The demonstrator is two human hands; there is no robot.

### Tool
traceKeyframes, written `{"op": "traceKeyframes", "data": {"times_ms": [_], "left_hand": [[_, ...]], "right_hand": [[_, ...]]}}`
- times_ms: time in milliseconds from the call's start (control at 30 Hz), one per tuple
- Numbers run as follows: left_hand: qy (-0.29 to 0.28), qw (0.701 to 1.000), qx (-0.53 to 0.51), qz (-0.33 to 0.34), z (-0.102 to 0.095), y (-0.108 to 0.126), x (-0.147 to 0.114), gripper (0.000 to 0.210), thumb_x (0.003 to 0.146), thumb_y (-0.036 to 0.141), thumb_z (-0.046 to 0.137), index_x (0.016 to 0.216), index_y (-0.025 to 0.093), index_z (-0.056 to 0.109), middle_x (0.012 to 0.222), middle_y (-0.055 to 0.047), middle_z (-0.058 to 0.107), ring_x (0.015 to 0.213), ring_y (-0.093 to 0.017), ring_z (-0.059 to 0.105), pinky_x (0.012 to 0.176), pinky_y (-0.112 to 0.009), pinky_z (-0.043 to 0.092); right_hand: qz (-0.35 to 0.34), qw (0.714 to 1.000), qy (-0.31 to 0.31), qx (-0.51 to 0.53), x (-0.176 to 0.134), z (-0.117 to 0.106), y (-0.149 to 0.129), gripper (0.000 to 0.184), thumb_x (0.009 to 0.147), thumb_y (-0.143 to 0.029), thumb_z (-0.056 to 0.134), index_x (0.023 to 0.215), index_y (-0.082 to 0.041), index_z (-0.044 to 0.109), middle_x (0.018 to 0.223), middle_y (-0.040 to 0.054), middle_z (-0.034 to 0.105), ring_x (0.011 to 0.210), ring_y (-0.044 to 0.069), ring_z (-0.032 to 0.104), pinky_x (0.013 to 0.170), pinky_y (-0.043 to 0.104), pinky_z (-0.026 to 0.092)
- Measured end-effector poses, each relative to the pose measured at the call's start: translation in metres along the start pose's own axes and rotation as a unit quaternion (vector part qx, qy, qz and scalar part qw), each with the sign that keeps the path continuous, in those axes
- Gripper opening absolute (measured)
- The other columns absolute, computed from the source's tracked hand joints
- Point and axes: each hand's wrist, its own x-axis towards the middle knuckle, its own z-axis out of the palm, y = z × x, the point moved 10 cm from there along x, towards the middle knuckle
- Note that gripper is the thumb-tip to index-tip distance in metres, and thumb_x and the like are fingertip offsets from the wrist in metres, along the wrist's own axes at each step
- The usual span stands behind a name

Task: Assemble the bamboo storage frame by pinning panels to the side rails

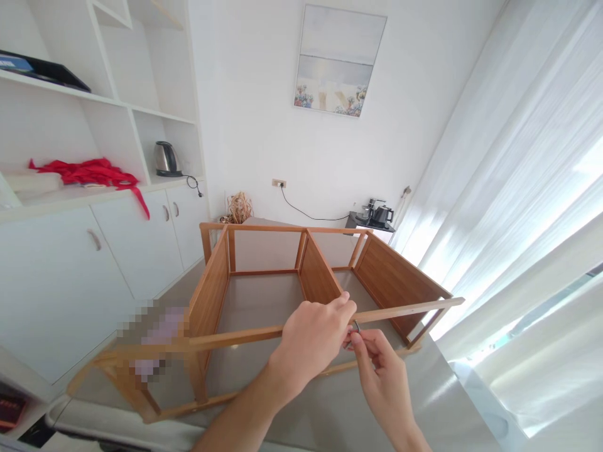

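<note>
A wooden shelf frame (325,267) with brown panels lies on its side in front of me. My left hand (313,333) is closed over the near wooden rail (400,312), by the middle panel, with its fingertips partly hidden behind the rail. Just below the rail, my right hand (379,364) pinches a small dark bent hex key (357,326) between thumb and fingers. The upper end of the key meets the rail's underside. Fingers of both hands nearly touch there, and the screw or hole it works on is hidden.
The frame rests on a grey tabletop (452,402). White cabinets (136,245) stand at the left, with a kettle (166,159) and red cloth (89,171) on the shelves. Curtains (518,157) hang at the right. A black coffee maker (379,215) stands by the back wall.
</note>
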Motion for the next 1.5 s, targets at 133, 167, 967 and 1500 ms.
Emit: {"op": "traceKeyframes", "data": {"times_ms": [133, 167, 967, 1500], "left_hand": [[0.007, 1.0, 0.001, 0.006, 0.001, 0.001, 0.0, 0.017, 0.1, 0.029, 0.052, 0.114, 0.023, 0.06, 0.148, 0.001, 0.056, 0.08, -0.023, 0.076, 0.061, -0.037, 0.06], [0.008, 1.0, 0.002, 0.007, 0.001, 0.001, 0.0, 0.017, 0.1, 0.03, 0.053, 0.114, 0.024, 0.06, 0.148, 0.001, 0.056, 0.08, -0.023, 0.076, 0.062, -0.038, 0.06], [0.023, 0.999, 0.013, -0.018, -0.006, 0.002, 0.002, 0.012, 0.099, 0.029, 0.049, 0.097, 0.026, 0.061, 0.143, 0.008, 0.06, 0.072, -0.02, 0.074, 0.057, -0.033, 0.055], [-0.01, 0.998, -0.037, -0.039, -0.002, -0.006, 0.004, 0.023, 0.097, 0.027, 0.049, 0.115, 0.03, 0.064, 0.136, 0.004, 0.066, 0.085, -0.023, 0.076, 0.067, -0.034, 0.056]], "right_hand": [[-0.047, 0.998, 0.021, -0.029, -0.003, -0.006, -0.01, 0.025, 0.099, -0.044, 0.053, 0.103, -0.021, 0.064, 0.094, 0.0081, 0.076, 0.088, 0.02, 0.073, 0.047, 0.018, 0.05], [-0.067, 0.996, 0.028, -0.049, -0.003, -0.01, -0.013, 0.022, 0.099, -0.041, 0.054, 0.103, -0.022, 0.064, 0.093, 0.0071, 0.076, 0.086, 0.019, 0.073, 0.045, 0.018, 0.049], [-0.343, 0.907, -0.052, -0.238, 0.011, -0.03, -0.061, 0.016, 0.099, -0.012, 0.053, 0.108, -0.022, 0.062, 0.096, 0.0041, 0.068, 0.08, 0.015, 0.059, 0.076, 0.033, 0.041], [-0.362, 0.893, -0.062, -0.26, 0.009, -0.028, -0.074, 0.021, 0.097, -0.007, 0.052, 0.11, -0.021, 0.06, 0.097, 0.0038, 0.07, 0.086, 0.016, 0.061, 0.077, 0.033, 0.04]]}}
